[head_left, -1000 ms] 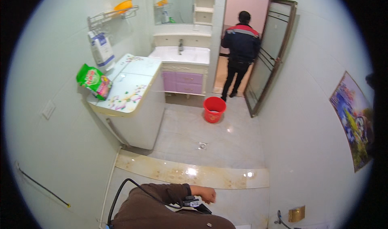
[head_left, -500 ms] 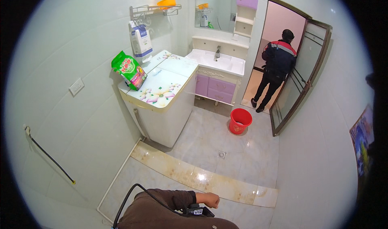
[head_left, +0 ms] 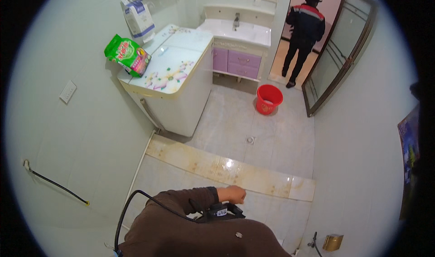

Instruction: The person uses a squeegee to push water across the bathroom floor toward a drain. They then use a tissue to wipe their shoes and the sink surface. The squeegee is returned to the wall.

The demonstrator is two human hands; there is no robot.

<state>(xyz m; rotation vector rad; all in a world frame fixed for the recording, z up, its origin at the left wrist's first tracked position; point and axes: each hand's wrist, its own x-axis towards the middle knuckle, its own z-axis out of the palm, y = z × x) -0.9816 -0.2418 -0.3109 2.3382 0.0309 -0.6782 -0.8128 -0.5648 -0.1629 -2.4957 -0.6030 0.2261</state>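
My left arm, in a brown sleeve (head_left: pixel 186 198), is bent across the front of my body. At its end my left hand (head_left: pixel 234 194) looks curled closed, its fingers turned down and mostly hidden; whether anything is in it I cannot make out. Just below the hand is a black device (head_left: pixel 222 212) with a small label, and a black cable (head_left: pixel 124 214) loops from it past my left shoulder. The hand is nearest to the stained, wet tiled step (head_left: pixel 208 165), apart from it. My right hand is out of view.
A red bucket (head_left: pixel 269 99) stands near a floor drain (head_left: pixel 250 140). At left, a green detergent bag (head_left: pixel 128 55) sits on a flower-patterned white appliance (head_left: pixel 181 53) beside a sink (head_left: pixel 242 32). Another person (head_left: pixel 306 30) stands in the doorway by an open glass door (head_left: pixel 337 53).
My view has tipped downward, so the room sits higher and more of my torso shows. The person at the doorway has turned slightly. My left hand keeps its curled pose.
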